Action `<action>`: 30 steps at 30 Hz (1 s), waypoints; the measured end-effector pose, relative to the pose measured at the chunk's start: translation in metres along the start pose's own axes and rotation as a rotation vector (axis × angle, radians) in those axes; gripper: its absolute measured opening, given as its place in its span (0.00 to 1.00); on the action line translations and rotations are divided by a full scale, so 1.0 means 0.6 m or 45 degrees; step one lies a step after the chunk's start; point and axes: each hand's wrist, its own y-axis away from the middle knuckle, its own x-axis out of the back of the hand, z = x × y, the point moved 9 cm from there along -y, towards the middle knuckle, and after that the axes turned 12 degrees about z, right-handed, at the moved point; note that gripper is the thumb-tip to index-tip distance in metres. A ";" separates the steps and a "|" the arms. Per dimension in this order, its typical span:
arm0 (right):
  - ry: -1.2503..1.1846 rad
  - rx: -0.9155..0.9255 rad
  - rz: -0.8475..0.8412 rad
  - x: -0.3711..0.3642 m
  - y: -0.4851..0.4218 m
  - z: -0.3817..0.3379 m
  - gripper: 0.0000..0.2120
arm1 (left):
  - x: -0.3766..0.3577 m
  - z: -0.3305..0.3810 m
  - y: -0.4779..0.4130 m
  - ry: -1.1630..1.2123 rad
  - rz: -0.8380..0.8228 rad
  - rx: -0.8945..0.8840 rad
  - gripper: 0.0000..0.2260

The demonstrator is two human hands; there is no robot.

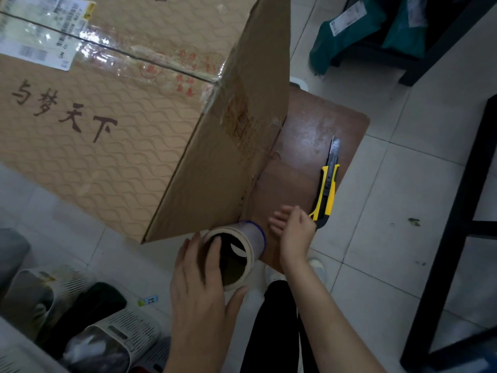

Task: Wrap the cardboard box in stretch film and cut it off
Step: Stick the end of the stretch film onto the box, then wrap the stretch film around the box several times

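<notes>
A large cardboard box (pixel 113 125) with black characters and taped labels stands on a brown stool (pixel 317 135), overhanging it to the left. A roll of stretch film (pixel 248 238) on a cardboard core lies at the box's near corner. My left hand (pixel 199 286) grips the core's near end, fingers inside the tube. My right hand (pixel 293 232) rests on the far end of the roll, fingers curled at the film. A yellow and black utility knife (pixel 326 192) lies on the stool, blade out, just right of my right hand.
Several slotted plastic baskets (pixel 113 337) with dark items sit on the tiled floor at lower left. A black table frame (pixel 451 238) stands at right. Green parcels (pixel 357 30) lie under furniture at the top right. My legs and shoes are below the stool.
</notes>
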 end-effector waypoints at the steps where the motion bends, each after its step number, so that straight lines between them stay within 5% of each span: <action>1: 0.038 0.016 0.000 0.010 0.009 0.020 0.18 | 0.006 0.003 0.005 0.026 0.065 -0.069 0.31; 3: 0.085 0.013 0.014 0.028 0.030 0.058 0.17 | 0.014 0.006 0.013 0.096 0.167 -0.197 0.17; 10: 0.295 -0.010 -0.031 0.050 0.081 0.141 0.18 | -0.008 0.006 0.026 0.194 0.149 -0.415 0.11; 17: -0.300 -0.583 -0.212 0.032 0.106 0.203 0.11 | 0.004 -0.013 0.029 0.299 0.100 -0.418 0.10; 21: -0.328 -0.454 -0.440 0.021 0.132 0.197 0.15 | 0.015 -0.010 0.028 0.256 0.047 -0.452 0.16; 25: -0.463 -0.339 -0.429 0.038 0.139 0.196 0.18 | 0.021 -0.028 0.031 0.309 0.047 -0.383 0.22; 30: -0.621 -0.239 -0.396 0.081 0.146 0.193 0.14 | 0.029 -0.041 0.043 0.450 0.156 -0.380 0.17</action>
